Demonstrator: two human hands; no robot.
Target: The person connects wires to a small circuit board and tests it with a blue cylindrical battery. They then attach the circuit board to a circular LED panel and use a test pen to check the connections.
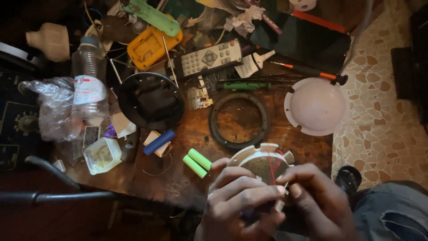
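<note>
My left hand (238, 201) and my right hand (316, 201) meet at the bottom middle of the head view, both closed around a round white lamp base (263, 158) with a circuit board inside. A thin red wire (270, 167) runs up across the board from between my fingertips. Two green cylindrical cells (197, 162) lie side by side on the wooden table (191, 134), just left of my left hand. A blue cell (159, 142) lies further left.
A black ring (214, 129), a white dome cover (316, 106) and a black round dish (150, 100) lie behind my hands. Remote control (207, 58), glue tube (252, 64), screwdrivers (307, 70), plastic bottle (88, 76), yellow case (149, 44) and small white tub (102, 155) crowd the table.
</note>
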